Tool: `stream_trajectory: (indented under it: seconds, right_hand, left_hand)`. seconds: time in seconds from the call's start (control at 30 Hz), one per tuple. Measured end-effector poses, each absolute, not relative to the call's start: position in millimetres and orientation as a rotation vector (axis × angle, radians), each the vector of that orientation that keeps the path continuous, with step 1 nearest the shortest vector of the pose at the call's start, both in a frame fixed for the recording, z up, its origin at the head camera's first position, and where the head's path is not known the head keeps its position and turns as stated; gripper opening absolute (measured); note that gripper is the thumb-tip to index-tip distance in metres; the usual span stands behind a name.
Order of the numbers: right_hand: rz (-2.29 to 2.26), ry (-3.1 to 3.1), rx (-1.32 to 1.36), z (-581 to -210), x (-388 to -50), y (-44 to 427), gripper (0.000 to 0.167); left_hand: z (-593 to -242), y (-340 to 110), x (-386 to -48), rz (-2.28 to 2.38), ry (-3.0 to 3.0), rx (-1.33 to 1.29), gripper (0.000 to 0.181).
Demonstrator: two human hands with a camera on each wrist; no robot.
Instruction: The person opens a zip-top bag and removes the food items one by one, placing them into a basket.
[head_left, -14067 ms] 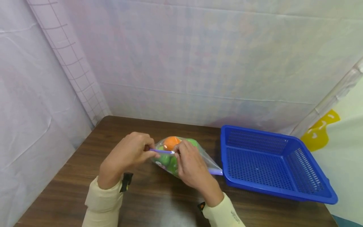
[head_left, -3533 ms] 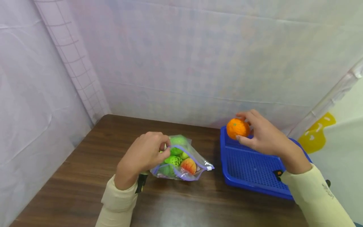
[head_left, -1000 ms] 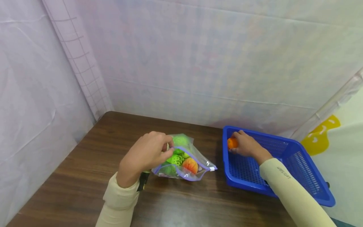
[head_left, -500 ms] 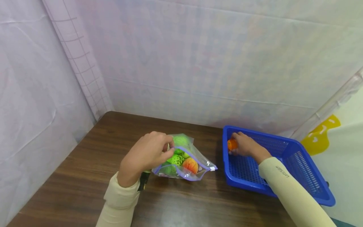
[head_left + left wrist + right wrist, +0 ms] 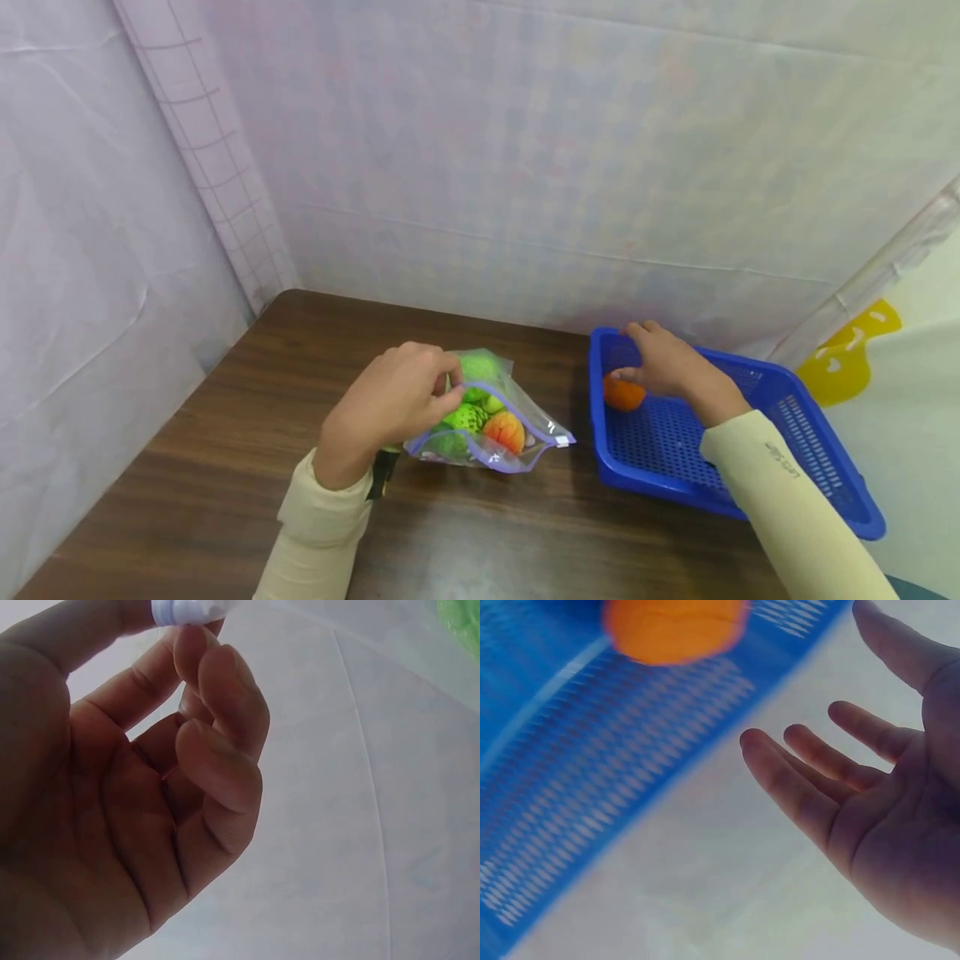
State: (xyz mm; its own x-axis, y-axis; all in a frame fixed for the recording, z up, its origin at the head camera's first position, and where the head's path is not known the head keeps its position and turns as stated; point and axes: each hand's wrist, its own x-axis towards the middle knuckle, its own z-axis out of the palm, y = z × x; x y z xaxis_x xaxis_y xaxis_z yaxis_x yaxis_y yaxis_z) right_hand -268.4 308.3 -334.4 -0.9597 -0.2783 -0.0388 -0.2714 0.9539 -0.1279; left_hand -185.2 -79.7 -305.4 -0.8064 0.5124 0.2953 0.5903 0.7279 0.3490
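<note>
My left hand (image 5: pixel 397 396) pinches the purple-edged rim of a clear zip bag (image 5: pixel 536 412) between thumb and fingers; in the left wrist view the hand (image 5: pixel 135 772) has its other fingers curled. Inside the bag lie a bumpy green fruit (image 5: pixel 469 417), a red-orange fruit (image 5: pixel 505 431) and other green pieces. An orange (image 5: pixel 624 395) rests in the left end of the blue basket (image 5: pixel 660 492). Above it my right hand (image 5: pixel 671 362) is held with fingers apart. The right wrist view shows that hand (image 5: pixel 885 795) holding nothing, apart from the orange (image 5: pixel 675 626).
The brown wooden table (image 5: pixel 225 467) carries the bag at its middle and the basket to the right. Pale cloth (image 5: pixel 525 167) hangs behind and on the left. A yellow shape (image 5: pixel 840 362) shows on the cloth at the right.
The orange came over from the bag into the basket in my right hand, which has let it go and risen a little. The zip bag was opened, and my left hand stays at its rim.
</note>
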Motion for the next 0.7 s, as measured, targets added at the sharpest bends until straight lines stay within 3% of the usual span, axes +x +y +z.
stream_trajectory:
  seconds: [0.3,0.43,0.7]
  right_hand:
    - [-0.241,3.296,-0.720,-267.1,-205.8,271.6,0.060]
    - [-0.369,3.438,-1.000,-245.4,-162.4,245.3,0.059]
    - [-0.800,3.363,-1.640,-246.2,-106.2,196.0,0.044]
  left_hand:
    - [-304.7,-78.6,-185.6,-0.655,-2.715,-0.896,0.007]
    - [-305.2,-78.0,-186.1,-0.654,-2.705,-0.902,0.008]
    - [-307.3,-79.8,-187.2,-0.651,-2.640,-0.897,0.010]
